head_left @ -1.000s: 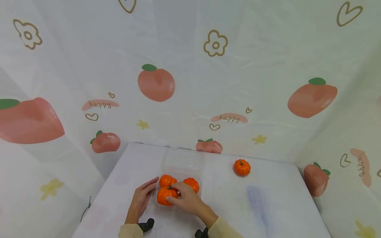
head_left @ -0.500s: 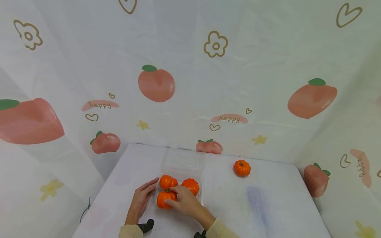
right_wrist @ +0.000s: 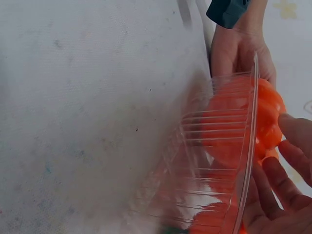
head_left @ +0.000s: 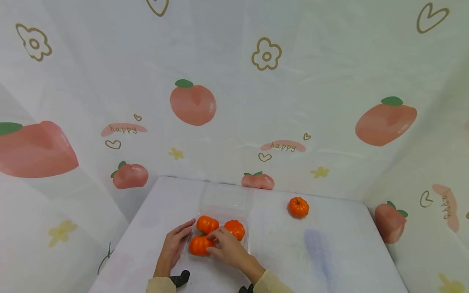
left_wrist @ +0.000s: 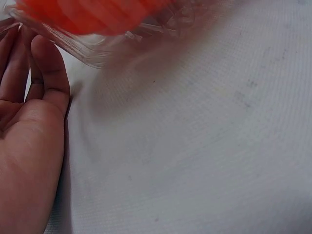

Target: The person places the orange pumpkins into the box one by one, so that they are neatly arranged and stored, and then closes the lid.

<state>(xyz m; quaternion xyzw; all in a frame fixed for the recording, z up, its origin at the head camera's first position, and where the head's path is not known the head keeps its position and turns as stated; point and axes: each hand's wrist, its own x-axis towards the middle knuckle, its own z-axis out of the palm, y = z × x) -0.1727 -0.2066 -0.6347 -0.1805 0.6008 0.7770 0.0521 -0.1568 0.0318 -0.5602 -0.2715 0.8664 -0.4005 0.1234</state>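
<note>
My left grip (head_left: 174, 243) touches the box (right_wrist: 251, 141), straight-fingered, nearer the bench's (head_left: 278, 252) left edge than its right, while my right grip (head_left: 228, 246), slack, is at the near-left pumpkin (head_left: 199, 245) inside, another pumpkin (head_left: 298, 207) lying by the far edge.

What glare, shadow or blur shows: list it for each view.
Head: the backdrop dims toward the right. Left wrist: pumpkin looks blurred, soft shadow on the table by the tub. Right wrist: bright streaks on the tub, hazy shadow beside it.
</note>
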